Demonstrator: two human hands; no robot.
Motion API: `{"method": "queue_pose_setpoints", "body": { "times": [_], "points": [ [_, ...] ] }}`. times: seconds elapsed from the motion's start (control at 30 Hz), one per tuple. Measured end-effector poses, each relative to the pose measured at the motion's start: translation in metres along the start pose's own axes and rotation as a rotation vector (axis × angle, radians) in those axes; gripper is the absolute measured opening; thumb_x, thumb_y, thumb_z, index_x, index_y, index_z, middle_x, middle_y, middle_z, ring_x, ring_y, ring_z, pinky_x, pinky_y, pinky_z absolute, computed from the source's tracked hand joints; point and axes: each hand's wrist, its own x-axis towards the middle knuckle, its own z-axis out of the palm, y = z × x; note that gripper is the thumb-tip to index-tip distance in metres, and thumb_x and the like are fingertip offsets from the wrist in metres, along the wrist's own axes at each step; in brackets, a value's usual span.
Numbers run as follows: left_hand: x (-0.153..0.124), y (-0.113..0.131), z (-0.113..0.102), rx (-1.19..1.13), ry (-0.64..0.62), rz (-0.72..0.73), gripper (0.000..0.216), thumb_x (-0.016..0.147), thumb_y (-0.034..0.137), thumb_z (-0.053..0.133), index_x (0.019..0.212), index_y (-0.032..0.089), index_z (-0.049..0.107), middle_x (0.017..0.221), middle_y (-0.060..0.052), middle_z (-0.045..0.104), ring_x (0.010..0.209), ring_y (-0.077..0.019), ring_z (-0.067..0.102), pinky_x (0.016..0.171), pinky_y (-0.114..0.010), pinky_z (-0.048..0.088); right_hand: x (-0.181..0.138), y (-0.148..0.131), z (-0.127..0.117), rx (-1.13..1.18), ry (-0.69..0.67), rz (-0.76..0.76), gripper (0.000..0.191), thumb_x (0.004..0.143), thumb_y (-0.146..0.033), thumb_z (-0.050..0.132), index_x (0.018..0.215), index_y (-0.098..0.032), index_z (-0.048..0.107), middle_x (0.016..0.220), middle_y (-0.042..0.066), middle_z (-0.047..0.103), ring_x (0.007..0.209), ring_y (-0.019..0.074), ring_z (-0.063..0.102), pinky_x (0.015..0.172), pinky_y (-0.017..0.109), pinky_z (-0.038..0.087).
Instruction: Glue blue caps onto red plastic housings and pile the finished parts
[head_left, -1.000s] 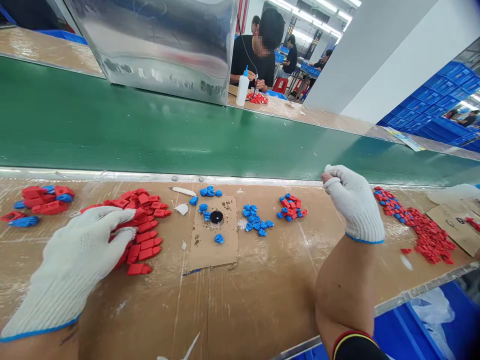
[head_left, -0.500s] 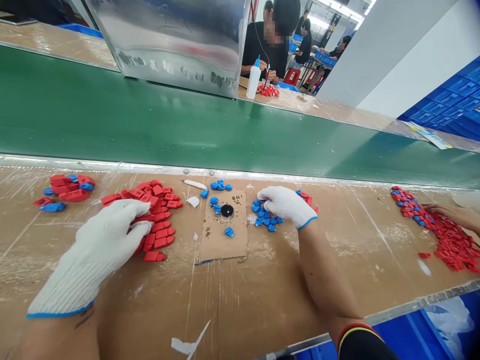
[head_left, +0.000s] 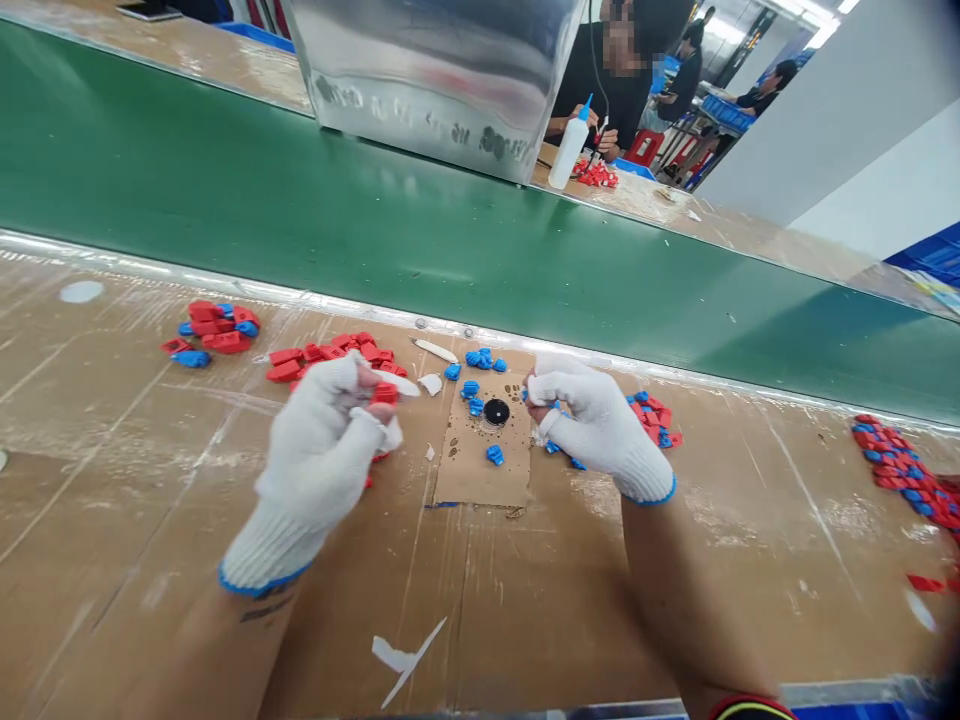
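My left hand (head_left: 322, 460), in a white knitted glove with bare fingertips, pinches a red block-like plastic piece (head_left: 385, 393) between thumb and index finger. Behind it spreads a pile of similar red pieces (head_left: 330, 352), partly covered by the hand. My right hand (head_left: 592, 425), gloved alike, is closed in a pinch at the right edge of a cardboard sheet (head_left: 480, 485). A sliver of a small blue piece (head_left: 526, 396) shows at its fingertips, mostly hidden. On the cardboard are a round black-topped dish (head_left: 496, 413) and several knobbly blue pieces (head_left: 494, 455).
Mixed red-and-blue pieces lie at left (head_left: 221, 328), right (head_left: 654, 418) and far right (head_left: 900, 470). A white pen-like tool (head_left: 435, 350) lies behind the cardboard. Beyond runs a green belt (head_left: 420, 230), with a metal box (head_left: 435, 85), a bottle (head_left: 570, 150) and a co-worker (head_left: 600, 90).
My left hand has lifted from the red pile with a red piece and moved right. The right hand has risen off the blue pile towards the cardboard. The camera view has shifted left and tilted.
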Motion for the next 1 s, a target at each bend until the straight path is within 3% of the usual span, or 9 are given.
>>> {"method": "queue_pose_setpoints", "body": {
  "times": [0.13, 0.27, 0.47, 0.73, 1.0],
  "points": [
    [-0.007, -0.014, 0.018, -0.230, -0.081, -0.256, 0.032, 0.083, 0.023, 0.082, 0.106, 0.021, 0.060, 0.084, 0.002, 0.071, 0.053, -0.0067, 0.059, 0.051, -0.019, 0.050, 0.002, -0.001, 0.018, -0.005, -0.009, -0.031, 0.022, 0.084, -0.003, 0.052, 0.079, -0.023, 0.057, 0.082, -0.002, 0.058, 0.073, 0.0132, 0.051, 0.072, 0.031, 0.046],
    [-0.011, -0.019, 0.021, -0.389, -0.168, -0.334, 0.031, 0.087, 0.030, 0.085, 0.104, 0.021, 0.061, 0.083, 0.002, 0.071, 0.059, -0.0076, 0.062, 0.054, -0.018, 0.052, 0.002, 0.004, 0.017, -0.027, -0.011, -0.044, 0.021, 0.087, -0.004, 0.055, 0.079, -0.023, 0.058, 0.077, -0.003, 0.059, 0.069, 0.0124, 0.051, 0.072, 0.030, 0.046],
    [-0.008, -0.019, 0.019, -0.558, -0.194, -0.342, 0.036, 0.084, 0.026, 0.089, 0.105, 0.021, 0.060, 0.089, 0.003, 0.070, 0.068, -0.0072, 0.066, 0.063, -0.017, 0.056, 0.004, 0.007, 0.020, -0.097, -0.109, -0.071, 0.027, 0.082, -0.001, 0.045, 0.080, -0.023, 0.061, 0.081, 0.000, 0.060, 0.074, 0.0140, 0.055, 0.071, 0.029, 0.045],
    [-0.006, -0.015, 0.021, -0.505, -0.162, -0.366, 0.048, 0.076, 0.029, 0.096, 0.100, 0.021, 0.055, 0.084, 0.002, 0.073, 0.063, -0.0068, 0.062, 0.058, -0.017, 0.053, 0.002, 0.011, 0.028, -0.317, -0.071, -0.040, 0.019, 0.092, -0.008, 0.056, 0.081, -0.023, 0.054, 0.077, -0.001, 0.063, 0.069, 0.0144, 0.053, 0.067, 0.028, 0.042],
    [-0.005, -0.022, 0.019, -0.549, -0.151, -0.336, 0.037, 0.079, 0.020, 0.089, 0.088, 0.020, 0.053, 0.084, 0.000, 0.072, 0.074, -0.0091, 0.067, 0.062, -0.017, 0.054, -0.001, 0.014, 0.030, -0.427, -0.075, 0.022, 0.017, 0.087, -0.008, 0.054, 0.085, -0.025, 0.060, 0.075, 0.000, 0.068, 0.068, 0.0167, 0.062, 0.066, 0.029, 0.045]
  ]
}}
